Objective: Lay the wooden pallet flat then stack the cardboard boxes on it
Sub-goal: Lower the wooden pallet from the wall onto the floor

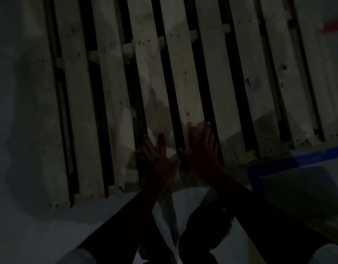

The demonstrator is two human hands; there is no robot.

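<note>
There is only one view, from a wide-angle camera worn on the person's head. It looks forward and steeply down, close over the pale slatted wooden pallet (183, 77), whose boards fill most of the frame. The picture is dim and tilted. Both bare forearms reach in from the bottom edge. Grey floor (21, 235) with a blue tape line (301, 159) shows at the lower right.

Blue floor tape (297, 159), red strip (333, 27)

Scene dim and underexposed; soft blur overall; dark shadow (31, 130) at 9 o'clock; slats bow toward edges.
</note>
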